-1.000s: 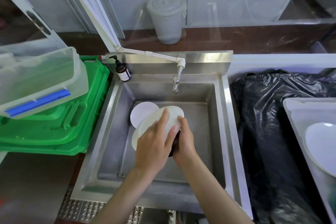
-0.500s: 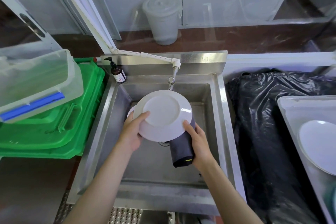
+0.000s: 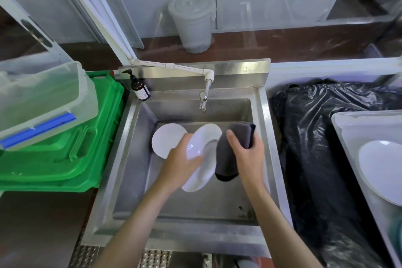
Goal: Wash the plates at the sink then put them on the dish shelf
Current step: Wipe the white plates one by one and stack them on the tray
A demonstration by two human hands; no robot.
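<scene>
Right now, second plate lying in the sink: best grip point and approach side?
Take the second plate by its far-left rim, coming from above left. It lies nearly flat on the sink floor; its right edge is tucked behind the left hand and the held plate.

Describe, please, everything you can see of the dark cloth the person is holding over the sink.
The dark grey cloth looks like soft, thick fabric, folded into several layers. It hangs upright over the steel sink, its folded top by the fingers, its rounded lower end free. The right hand grips its upper part, thumb across the front. Its left edge lies against the face of the tilted white plate, which the left hand holds. Whether it is wet cannot be told.
</scene>
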